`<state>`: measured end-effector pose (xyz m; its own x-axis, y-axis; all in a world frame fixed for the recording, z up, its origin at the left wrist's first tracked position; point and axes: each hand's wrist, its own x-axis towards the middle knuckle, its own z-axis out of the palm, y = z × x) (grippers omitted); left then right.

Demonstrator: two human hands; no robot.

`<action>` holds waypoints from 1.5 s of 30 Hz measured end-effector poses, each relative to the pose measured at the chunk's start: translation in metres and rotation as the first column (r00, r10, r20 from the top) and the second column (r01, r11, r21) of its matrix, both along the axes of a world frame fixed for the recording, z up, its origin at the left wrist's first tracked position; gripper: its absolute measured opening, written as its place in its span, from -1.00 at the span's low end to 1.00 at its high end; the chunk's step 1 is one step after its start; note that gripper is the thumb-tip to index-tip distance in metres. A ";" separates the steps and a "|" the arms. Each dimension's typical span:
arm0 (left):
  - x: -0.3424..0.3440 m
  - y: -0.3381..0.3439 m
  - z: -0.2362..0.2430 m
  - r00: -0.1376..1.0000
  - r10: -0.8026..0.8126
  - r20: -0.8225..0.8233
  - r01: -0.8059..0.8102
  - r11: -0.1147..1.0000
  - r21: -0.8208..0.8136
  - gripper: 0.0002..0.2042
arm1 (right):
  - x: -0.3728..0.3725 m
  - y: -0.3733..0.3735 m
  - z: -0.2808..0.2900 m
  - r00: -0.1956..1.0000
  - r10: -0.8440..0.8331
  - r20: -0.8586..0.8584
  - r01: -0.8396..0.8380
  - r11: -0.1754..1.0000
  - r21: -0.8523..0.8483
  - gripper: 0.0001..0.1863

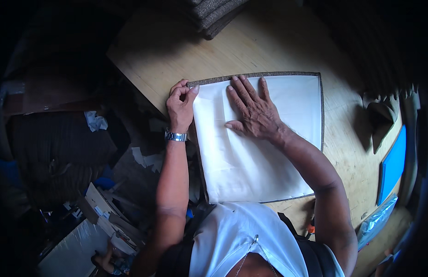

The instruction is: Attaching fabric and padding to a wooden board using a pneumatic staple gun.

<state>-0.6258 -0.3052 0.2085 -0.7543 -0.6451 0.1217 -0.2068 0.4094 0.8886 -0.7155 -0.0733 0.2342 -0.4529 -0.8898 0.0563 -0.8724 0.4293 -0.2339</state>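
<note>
A square panel of white cloth (287, 101) with a narrow dark woven border lies on the wooden table in front of me. My left hand (180, 104), with a metal watch at its wrist, pinches the panel's far left corner between thumb and fingers. Flat on the white cloth near the far edge rests my right hand (254, 108), fingers spread, two fingertips reaching the border. Soft creases run through the cloth left of that hand. The panel's near edge is partly hidden by my shirt.
The pale wooden table (149, 51) carries a stack of folded grey-brown fabric (218, 16) at the far side. Along the right lie a blue flat piece (392, 164), a clear plastic packet (377, 221) and dark cloth (381, 117). Cardboard and scraps (103, 207) clutter the lower left.
</note>
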 end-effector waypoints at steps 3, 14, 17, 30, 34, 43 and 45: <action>0.002 -0.003 0.005 0.998 -0.012 0.061 0.013 1.000 -0.012 -0.81 | 0.000 -0.001 0.002 1.000 -0.005 -0.001 0.005 1.000 0.014 0.01; 0.000 0.007 0.003 1.000 0.006 0.001 -0.006 0.937 -0.349 -0.89 | 0.000 0.002 0.004 0.999 0.023 0.024 -0.022 0.999 -0.042 -0.01; 0.003 0.013 0.000 0.999 -0.031 -0.039 0.007 0.866 -0.501 -0.90 | 0.011 0.006 0.010 0.996 0.071 0.058 -0.067 0.996 -0.054 -0.03; -0.012 -0.007 -0.008 0.972 -0.233 0.014 0.209 0.841 -0.498 -0.86 | 0.086 0.023 0.036 0.945 0.175 0.277 -0.176 0.984 -0.023 -0.17; -0.004 -0.015 -0.024 0.987 -0.151 -0.053 0.116 0.902 -0.416 -0.83 | 0.109 0.080 0.072 0.946 -0.061 0.320 0.085 0.994 -0.061 -0.25; 0.001 -0.019 -0.011 0.998 -0.058 -0.017 0.051 0.962 -0.270 -0.80 | 0.244 0.295 0.074 0.383 -0.923 0.035 0.924 0.383 0.006 -0.24; -0.002 -0.018 -0.018 0.996 -0.054 -0.067 0.036 0.969 -0.243 -0.81 | 0.274 0.306 0.066 0.257 -0.966 0.032 0.962 0.259 0.089 -0.18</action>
